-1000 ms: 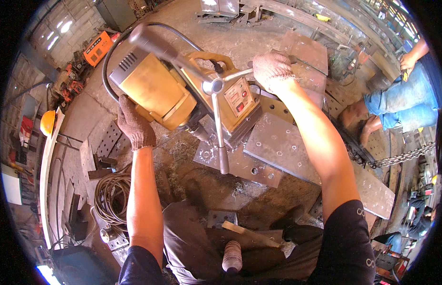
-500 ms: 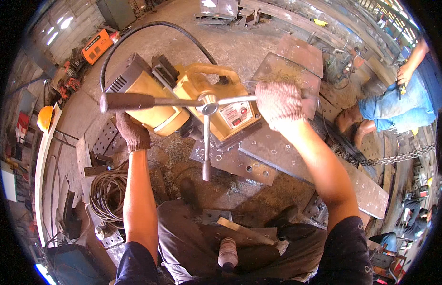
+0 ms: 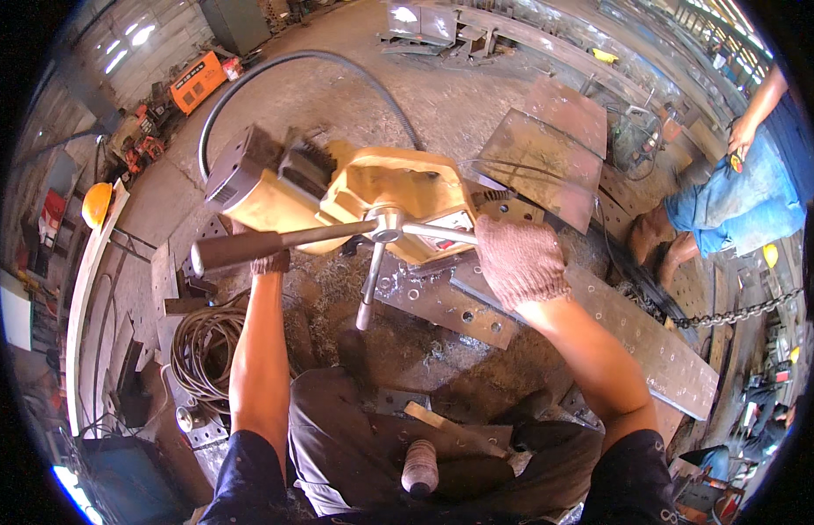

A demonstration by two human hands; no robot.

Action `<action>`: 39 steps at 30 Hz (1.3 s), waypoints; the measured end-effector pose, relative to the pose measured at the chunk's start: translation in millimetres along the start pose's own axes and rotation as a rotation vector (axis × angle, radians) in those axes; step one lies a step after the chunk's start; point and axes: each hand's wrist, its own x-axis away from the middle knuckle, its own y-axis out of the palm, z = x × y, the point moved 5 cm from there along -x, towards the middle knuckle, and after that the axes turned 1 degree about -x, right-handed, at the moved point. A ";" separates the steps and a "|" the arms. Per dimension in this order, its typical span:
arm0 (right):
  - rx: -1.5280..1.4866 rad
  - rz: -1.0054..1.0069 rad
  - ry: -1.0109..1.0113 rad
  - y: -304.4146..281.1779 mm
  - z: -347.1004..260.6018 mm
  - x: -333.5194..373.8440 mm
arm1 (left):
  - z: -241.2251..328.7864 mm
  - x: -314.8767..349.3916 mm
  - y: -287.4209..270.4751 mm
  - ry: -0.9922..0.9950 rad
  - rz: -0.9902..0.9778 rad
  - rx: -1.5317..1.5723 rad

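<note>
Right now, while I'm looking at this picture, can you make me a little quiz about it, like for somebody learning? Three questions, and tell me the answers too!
1. Count: how many spokes stick out from the round hub on the yellow machine?

2. Pick one: the gloved right hand is holding:
A) a chain
B) a spoke
C) a hard hat

3. True or false: the coiled cable is to the left of the left forearm.

Key:
1. Three: one points left, one down and one right.
2. B, the one pointing right.
3. True.
</note>
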 end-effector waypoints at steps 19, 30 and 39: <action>0.073 0.136 0.236 -27.8 94.3 127.4 | 208.9 111.1 315.5 1.003 -0.524 -0.506; -0.015 0.053 0.599 -44.9 89.5 219.0 | 163.9 173.5 476.1 0.755 -0.648 -0.427; 0.014 0.159 0.362 -34.0 213.9 224.0 | 208.6 233.4 414.8 0.282 -0.406 -0.425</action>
